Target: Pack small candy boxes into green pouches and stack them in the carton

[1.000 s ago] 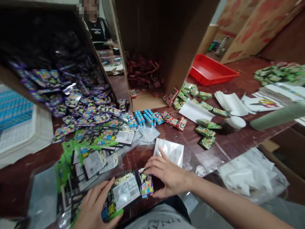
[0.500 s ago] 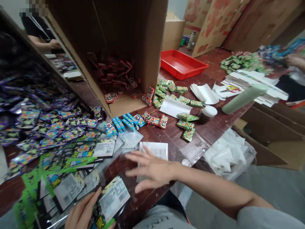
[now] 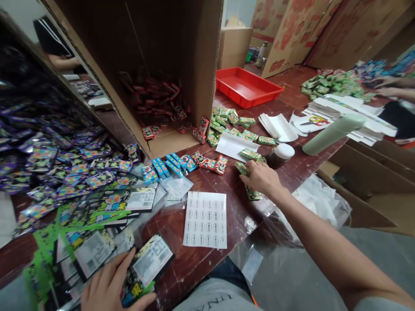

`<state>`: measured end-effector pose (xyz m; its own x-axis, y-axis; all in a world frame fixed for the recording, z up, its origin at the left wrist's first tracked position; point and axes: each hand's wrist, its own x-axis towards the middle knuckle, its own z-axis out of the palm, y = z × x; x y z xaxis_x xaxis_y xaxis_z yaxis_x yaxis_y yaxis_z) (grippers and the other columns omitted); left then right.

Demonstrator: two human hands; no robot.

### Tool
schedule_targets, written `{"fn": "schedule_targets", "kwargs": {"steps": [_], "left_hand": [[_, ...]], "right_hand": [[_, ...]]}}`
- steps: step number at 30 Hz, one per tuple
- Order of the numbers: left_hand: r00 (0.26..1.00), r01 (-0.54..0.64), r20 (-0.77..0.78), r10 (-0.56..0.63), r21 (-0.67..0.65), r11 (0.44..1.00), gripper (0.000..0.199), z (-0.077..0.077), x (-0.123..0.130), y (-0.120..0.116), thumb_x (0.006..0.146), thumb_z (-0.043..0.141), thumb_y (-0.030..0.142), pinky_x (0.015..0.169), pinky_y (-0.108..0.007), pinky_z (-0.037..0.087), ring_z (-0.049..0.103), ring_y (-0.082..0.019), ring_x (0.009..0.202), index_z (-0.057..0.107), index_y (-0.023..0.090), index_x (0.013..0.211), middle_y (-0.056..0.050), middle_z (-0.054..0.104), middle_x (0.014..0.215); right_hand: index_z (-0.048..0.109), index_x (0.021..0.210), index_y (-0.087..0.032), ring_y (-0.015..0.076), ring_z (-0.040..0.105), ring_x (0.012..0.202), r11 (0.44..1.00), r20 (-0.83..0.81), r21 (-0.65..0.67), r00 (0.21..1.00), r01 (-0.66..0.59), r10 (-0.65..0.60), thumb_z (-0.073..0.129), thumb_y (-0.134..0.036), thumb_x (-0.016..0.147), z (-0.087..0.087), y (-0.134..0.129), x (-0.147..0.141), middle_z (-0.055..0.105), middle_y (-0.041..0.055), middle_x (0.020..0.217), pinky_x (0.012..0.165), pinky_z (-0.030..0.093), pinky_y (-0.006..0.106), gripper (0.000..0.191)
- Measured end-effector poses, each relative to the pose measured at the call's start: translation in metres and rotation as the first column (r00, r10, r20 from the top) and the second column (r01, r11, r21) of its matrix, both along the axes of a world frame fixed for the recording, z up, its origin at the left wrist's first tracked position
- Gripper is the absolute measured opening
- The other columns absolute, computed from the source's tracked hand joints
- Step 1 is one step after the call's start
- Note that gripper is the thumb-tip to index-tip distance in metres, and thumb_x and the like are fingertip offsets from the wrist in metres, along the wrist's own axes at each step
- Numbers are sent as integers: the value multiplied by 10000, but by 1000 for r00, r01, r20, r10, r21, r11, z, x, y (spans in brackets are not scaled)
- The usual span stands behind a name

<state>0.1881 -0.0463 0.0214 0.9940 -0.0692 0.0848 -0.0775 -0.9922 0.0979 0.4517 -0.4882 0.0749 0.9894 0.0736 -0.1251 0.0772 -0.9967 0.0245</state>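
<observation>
My left hand (image 3: 110,278) is closed around the edge of a black and green printed plastic bag (image 3: 152,259) with a pale label panel and barcode, its thumb at the lower edge. Beside it lies an overlapping pile of the same bags (image 3: 94,255). Out to the right, my right hand (image 3: 264,177) has its fingers curled on a small green candy packet (image 3: 241,168); the fingertips are partly hidden. Another green packet (image 3: 253,194) lies under the hand. A white sheet of oval stickers (image 3: 205,220) rests between my hands.
Blue packets (image 3: 162,168) and red packets (image 3: 210,164) line the table before a large carton (image 3: 201,65). Purple packets (image 3: 65,160) are heaped left. A red tray (image 3: 249,86), a white-lidded jar (image 3: 284,152), a green bottle (image 3: 333,134) and scissors (image 3: 314,121) stand or lie right. Co-workers sit beyond.
My right hand has moved from above the sticker sheet, away and right, to the green packets, uncovering the sheet. My left hand stays at the printed bag, shifted slightly.
</observation>
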Motion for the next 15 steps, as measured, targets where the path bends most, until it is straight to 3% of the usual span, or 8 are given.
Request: {"fn": "schedule_targets", "kwargs": {"steps": [3,5,7,9,11,13,15], "left_hand": [[980,188,80,-184,-40,981,652,31,52,-23,885,627,476,1022,-502,457,558,-342,1246,427,223,1451,-132,585,1378],[927,358,122,-354,-13,934,502,52,107,-56,954,561,319,1101,-485,403,510,-307,1319,466,224,1437,-113,578,1414],[848,510,141,-510,40,859,433,67,167,-101,980,491,206,1123,-461,379,488,-276,1346,505,227,1412,-92,576,1432],[758,632,125,-640,98,768,461,74,224,-150,969,472,144,1119,-428,377,452,-254,1386,495,216,1424,-83,535,1485],[703,695,63,-708,148,703,463,74,269,-194,945,504,132,1068,-410,402,465,-257,1377,505,193,1404,-101,539,1476],[685,716,11,-729,175,676,386,72,297,-225,956,493,133,997,-389,425,548,-248,1290,553,174,1335,-119,627,1357],[686,717,-10,-728,184,673,296,70,309,-241,977,458,133,947,-381,425,640,-237,1143,605,159,1232,-115,713,1167]], "right_hand": [[551,1260,-180,372,626,1114,998,-31,30,998,-46,47,539,-603,904,0,10,10,642,201,1194,857,511,476,553],[562,1287,-190,402,587,1185,989,-61,63,989,-131,134,617,-636,837,1,9,20,614,213,1259,910,495,512,637],[524,1377,-209,427,489,1315,967,-81,104,967,-234,243,759,-542,728,0,4,30,542,208,1406,996,456,533,767],[465,1457,-225,413,422,1387,934,-93,148,936,-325,340,837,-355,622,-2,-3,38,473,180,1509,1061,422,513,923],[475,1461,-231,362,471,1356,901,-86,193,908,-388,409,820,-222,594,-3,-8,43,519,146,1480,1081,421,459,932],[512,1433,-224,316,547,1269,879,-43,232,899,-416,437,791,-199,638,-2,-14,42,598,128,1371,1071,436,422,843],[497,1445,-192,322,563,1225,878,35,265,914,-399,405,784,-282,706,1,-22,35,595,152,1318,1066,442,446,797]]}}
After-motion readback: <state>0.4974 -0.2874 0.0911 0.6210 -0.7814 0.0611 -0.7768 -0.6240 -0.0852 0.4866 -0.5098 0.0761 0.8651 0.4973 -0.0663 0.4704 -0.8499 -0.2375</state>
